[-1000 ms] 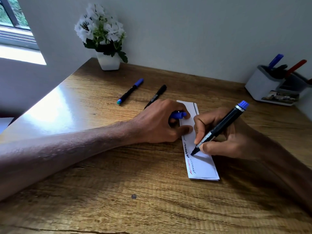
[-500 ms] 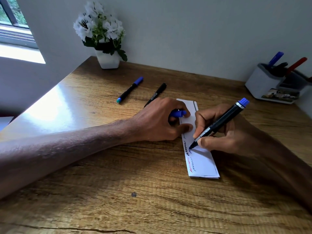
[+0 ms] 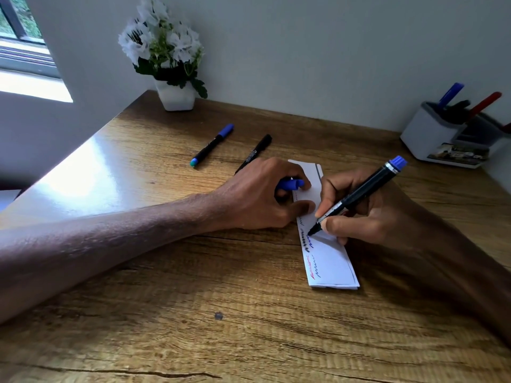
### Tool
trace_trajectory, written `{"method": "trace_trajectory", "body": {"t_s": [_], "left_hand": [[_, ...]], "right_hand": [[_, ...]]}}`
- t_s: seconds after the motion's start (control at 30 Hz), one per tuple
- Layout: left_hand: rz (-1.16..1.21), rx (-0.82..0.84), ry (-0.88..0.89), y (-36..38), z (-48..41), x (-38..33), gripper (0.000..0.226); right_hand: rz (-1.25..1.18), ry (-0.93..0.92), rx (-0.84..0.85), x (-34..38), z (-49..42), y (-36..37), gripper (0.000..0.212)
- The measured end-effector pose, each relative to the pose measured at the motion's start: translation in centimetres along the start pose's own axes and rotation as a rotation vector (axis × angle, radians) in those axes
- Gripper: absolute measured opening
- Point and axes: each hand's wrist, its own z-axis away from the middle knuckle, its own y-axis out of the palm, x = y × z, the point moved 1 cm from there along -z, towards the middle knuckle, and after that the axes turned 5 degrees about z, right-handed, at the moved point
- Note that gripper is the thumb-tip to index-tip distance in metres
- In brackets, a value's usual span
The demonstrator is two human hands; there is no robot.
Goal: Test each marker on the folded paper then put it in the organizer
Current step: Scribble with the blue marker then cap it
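While the right hand [image 3: 367, 217] pinches the blue marker [image 3: 356, 196], tip down on the folded paper [image 3: 331, 264] at mid-surface, the left hand [image 3: 257, 197] pins the sheet and curls round the blue cap [image 3: 290, 184]. Testing step, clearly. Next: recap it, then reach far right to the organizer [image 3: 423, 139].

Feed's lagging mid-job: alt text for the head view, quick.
The right hand draws with an uncapped blue marker on the folded paper, while the left hand rests on it and holds the blue cap. A blue-capped marker and a black marker lie on the desk behind; the organizer at right holds more markers.
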Motion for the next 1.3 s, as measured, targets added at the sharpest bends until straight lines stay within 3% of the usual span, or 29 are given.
{"method": "trace_trajectory", "body": {"t_s": [0.47, 0.73, 1.07, 1.3], "left_hand": [[-0.017, 0.016, -0.018, -0.2, 0.1, -0.3, 0.045], [0.037, -0.036, -0.001, -0.3, 0.5, -0.2, 0.036], [0.191, -0.117, -0.027, -0.8, 1.0, -0.1, 0.036], [0.239, -0.077, -0.026, -1.0, 0.8, -0.2, 0.033]], "right_hand": [[0.012, 0.058, -0.062, -0.1, 0.0, 0.2, 0.012], [-0.256, 0.003, -0.288, -0.3, 0.3, -0.5, 0.006], [-0.369, -0.09, -0.246, -0.7, 0.1, -3.3, 0.021], [-0.29, -0.087, -0.257, -0.9, 0.2, -3.4, 0.021]]}}
